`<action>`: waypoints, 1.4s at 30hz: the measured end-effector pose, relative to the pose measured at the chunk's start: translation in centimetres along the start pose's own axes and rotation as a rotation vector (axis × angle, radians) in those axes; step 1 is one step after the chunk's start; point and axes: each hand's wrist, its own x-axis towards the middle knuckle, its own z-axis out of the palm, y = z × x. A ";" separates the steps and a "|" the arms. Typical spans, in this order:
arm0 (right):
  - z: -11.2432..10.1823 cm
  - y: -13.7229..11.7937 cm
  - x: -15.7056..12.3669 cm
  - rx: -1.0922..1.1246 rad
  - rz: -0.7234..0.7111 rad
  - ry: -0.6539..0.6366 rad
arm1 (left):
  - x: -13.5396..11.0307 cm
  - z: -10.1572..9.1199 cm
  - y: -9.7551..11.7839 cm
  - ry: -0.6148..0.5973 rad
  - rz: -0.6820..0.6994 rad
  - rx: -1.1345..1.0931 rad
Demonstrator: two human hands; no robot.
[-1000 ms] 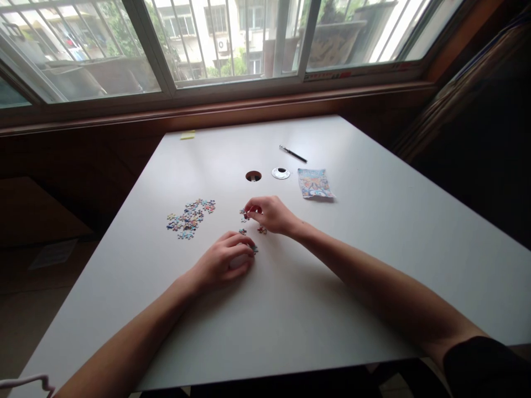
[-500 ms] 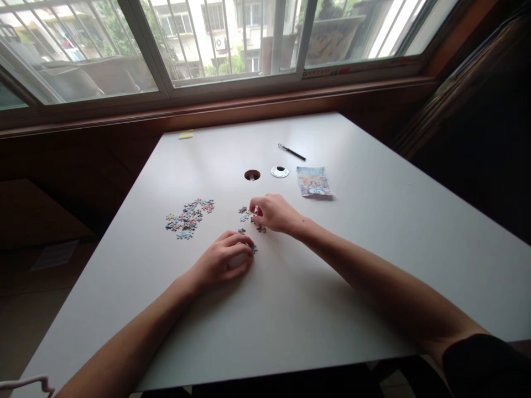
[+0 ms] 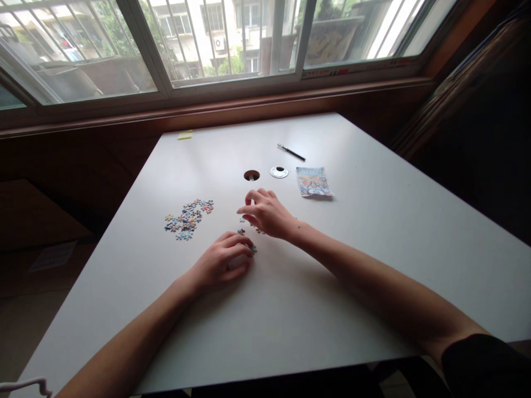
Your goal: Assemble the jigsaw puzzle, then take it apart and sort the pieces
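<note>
My left hand rests on the white table with its fingers curled. Its fingertips close on a jigsaw piece, mostly covered by the fingers. A loose jigsaw piece lies just beyond the knuckles. Above a few small pieces hovers my right hand, index finger and thumb apart, nothing visible between them. One light piece shows below its fingertips; others are partly hidden under the palm. To the left lies a heap of mixed jigsaw pieces.
Beyond my hands the white table has a round cable hole and a silver grommet cover. A black pen and a printed bag lie to the right. Yellow tape marks the far left edge.
My right hand has shifted slightly left and its fingers have spread, covering pieces that showed before. My left hand stays in place.
</note>
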 end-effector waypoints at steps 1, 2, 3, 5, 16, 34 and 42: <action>0.1 -0.1 -0.1 -0.017 -0.005 -0.017 | 0.0 0.0 0.0 0.002 0.000 -0.001; 0.2 -0.2 -0.1 -0.026 -0.001 -0.036 | 0.0 0.0 0.0 0.002 -0.001 -0.002; 0.3 -0.3 -0.2 -0.029 0.007 -0.052 | 0.0 0.0 0.0 0.002 0.000 -0.002; 0.5 -0.3 -0.2 -0.023 0.026 -0.070 | 0.0 0.0 -0.1 0.000 0.001 -0.001; 0.3 -0.7 -0.2 -0.018 -0.029 -0.088 | 0.1 0.0 -0.1 -0.002 0.008 0.012; -11.6 -0.9 -1.0 0.395 0.047 -0.166 | -0.2 0.2 -0.4 0.014 -0.005 0.023; -15.8 -3.1 -2.8 0.465 -0.069 -0.287 | -0.1 0.1 -0.2 0.004 -0.014 0.008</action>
